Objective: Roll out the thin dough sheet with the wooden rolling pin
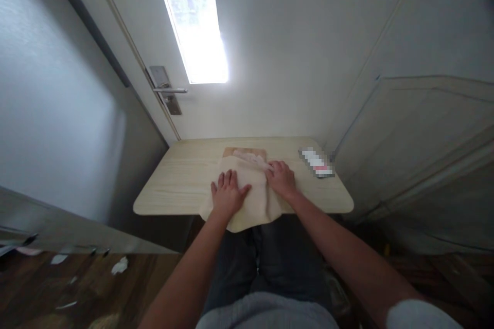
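Small pale-wood table (173, 185) pushed against a white wall, door with a metal lever handle (168, 90) to the far left, bright window strip above, dark wood floor with paper scraps below. Cream cloth (252, 200) lies in the middle of the table, near edge drooping over the table's front lip toward the person's lap; its long axis runs roughly away from the body, far end toward the wall. Left hand (227, 196) rests flat on the cloth's left half, fingers spread and extended, palm down, gripping nothing. Right hand (281, 179) sits at the cloth's right edge, slightly farther out than the left, fingers curled down over the fabric; whether it pinches the edge or only presses, I cannot tell. Both hands touch the cloth, near each other, one on each side of its midline. Just beyond the cloth's far end a brownish flat piece (231, 152) with something pinkish-white (249, 157) on top, partly covered, identity unclear. Blurred small packet (316, 162) lies on the table to the right, apart from the right hand.
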The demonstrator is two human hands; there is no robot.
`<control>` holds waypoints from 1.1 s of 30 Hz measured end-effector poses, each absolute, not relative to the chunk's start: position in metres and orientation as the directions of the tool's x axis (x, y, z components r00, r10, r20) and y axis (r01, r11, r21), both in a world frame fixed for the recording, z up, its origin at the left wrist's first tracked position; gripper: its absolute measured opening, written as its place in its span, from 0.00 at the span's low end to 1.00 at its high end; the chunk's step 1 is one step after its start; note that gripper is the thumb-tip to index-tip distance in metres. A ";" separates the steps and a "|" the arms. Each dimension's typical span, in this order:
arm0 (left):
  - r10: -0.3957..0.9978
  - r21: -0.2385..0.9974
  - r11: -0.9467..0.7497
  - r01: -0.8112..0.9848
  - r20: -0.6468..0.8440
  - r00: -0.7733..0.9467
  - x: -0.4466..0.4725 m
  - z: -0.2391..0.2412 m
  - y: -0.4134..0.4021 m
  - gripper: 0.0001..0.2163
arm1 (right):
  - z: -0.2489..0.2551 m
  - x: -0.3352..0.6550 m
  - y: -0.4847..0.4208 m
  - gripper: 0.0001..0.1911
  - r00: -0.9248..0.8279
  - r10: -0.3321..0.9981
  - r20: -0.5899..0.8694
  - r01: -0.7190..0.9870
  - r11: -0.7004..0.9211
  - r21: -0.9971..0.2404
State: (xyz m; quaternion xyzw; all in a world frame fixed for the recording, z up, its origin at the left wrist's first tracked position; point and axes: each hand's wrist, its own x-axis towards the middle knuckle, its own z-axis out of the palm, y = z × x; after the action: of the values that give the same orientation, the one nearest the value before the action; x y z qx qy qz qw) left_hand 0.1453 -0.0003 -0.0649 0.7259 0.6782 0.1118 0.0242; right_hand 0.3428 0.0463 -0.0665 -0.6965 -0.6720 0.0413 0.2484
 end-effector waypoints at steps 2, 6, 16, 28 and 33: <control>0.988 0.178 -0.139 0.974 0.085 0.126 0.132 -0.063 0.008 0.37 | -0.065 0.346 0.046 0.15 0.119 0.966 0.228 0.890 -0.002 -0.456; 0.953 0.152 -0.301 0.941 0.048 0.298 0.101 -0.058 0.026 0.37 | -0.061 0.354 0.050 0.17 0.207 0.978 0.026 0.788 -0.151 -0.597; 0.887 0.138 -0.461 0.876 0.069 0.456 0.080 -0.048 0.048 0.26 | -0.051 0.368 0.062 0.15 0.156 0.973 -0.170 0.738 -0.229 -0.635; 0.903 0.634 0.254 0.731 0.115 -0.414 0.014 -0.075 -0.067 0.24 | -0.054 0.364 0.076 0.08 -0.028 0.978 -0.206 0.662 -0.136 -0.737; 0.813 0.805 0.500 0.318 -0.309 -0.494 0.014 -0.083 -0.074 0.27 | -0.039 0.363 0.084 0.11 0.032 0.991 -0.129 0.745 -0.109 -0.658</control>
State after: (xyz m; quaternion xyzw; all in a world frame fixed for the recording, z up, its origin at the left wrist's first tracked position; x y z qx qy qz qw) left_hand 0.0136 -0.0744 -0.0833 0.3576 0.7906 0.3495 0.3536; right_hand 0.3631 0.0836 -0.0392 -0.6862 -0.6326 0.2895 0.2124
